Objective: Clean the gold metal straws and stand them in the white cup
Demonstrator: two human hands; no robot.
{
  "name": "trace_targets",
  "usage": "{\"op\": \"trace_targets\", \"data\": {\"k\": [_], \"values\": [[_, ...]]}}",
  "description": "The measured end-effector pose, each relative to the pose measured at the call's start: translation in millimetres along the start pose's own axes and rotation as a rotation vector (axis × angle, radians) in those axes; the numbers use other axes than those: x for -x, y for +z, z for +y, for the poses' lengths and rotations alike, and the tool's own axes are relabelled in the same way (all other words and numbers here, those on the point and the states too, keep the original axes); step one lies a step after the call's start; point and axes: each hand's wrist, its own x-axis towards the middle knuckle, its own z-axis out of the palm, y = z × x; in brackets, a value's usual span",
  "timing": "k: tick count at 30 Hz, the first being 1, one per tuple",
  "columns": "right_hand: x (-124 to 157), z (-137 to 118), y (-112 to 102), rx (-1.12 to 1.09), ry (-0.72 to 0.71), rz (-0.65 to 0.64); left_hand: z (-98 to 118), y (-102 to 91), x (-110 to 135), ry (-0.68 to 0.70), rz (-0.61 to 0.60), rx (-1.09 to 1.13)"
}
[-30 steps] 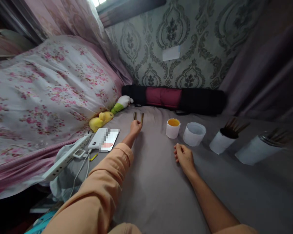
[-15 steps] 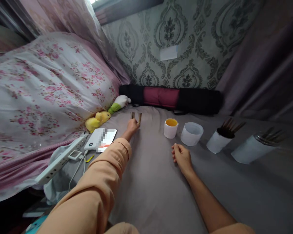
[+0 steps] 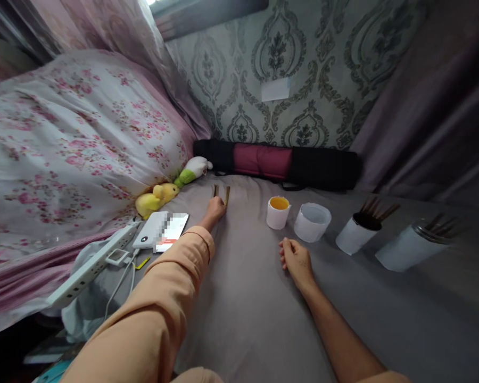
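My left hand [image 3: 214, 210] reaches far forward over the grey sheet, fingers closed at some thin brown sticks [image 3: 216, 190]. Those sticks poke out past its knuckles, and another small bunch of sticks [image 3: 227, 194] shows at its right edge; the grip itself is partly hidden. Loosely curled, my right hand [image 3: 298, 261] rests on the sheet with nothing showing in it. Just beyond it stand a white-wrapped cup with a yellow inside [image 3: 278, 215] and a wider white cup [image 3: 312, 223]. Farther right, a white-wrapped tin [image 3: 358, 234] and a larger can [image 3: 412, 247] hold several brown sticks.
A long black and maroon bag [image 3: 263, 161] lies along the wall. At left are plush toys [image 3: 156, 199], a white device [image 3: 151, 230], a phone [image 3: 171, 234], and a power strip [image 3: 91, 266] with cables. Floral cloth [image 3: 83, 122] hangs behind them on the left.
The camera view has shifted slightly. Both hands keep nearly the same places and poses, and the cups and sticks look unmoved.
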Motion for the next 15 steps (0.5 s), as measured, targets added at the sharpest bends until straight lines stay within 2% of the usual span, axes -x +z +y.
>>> {"op": "trace_targets", "data": {"k": [15], "values": [[-1.2,1.6,0.6,0.0,-0.005,0.01,-2.6,-3.8,-2.4,0.001,-0.031,0.009]]}}
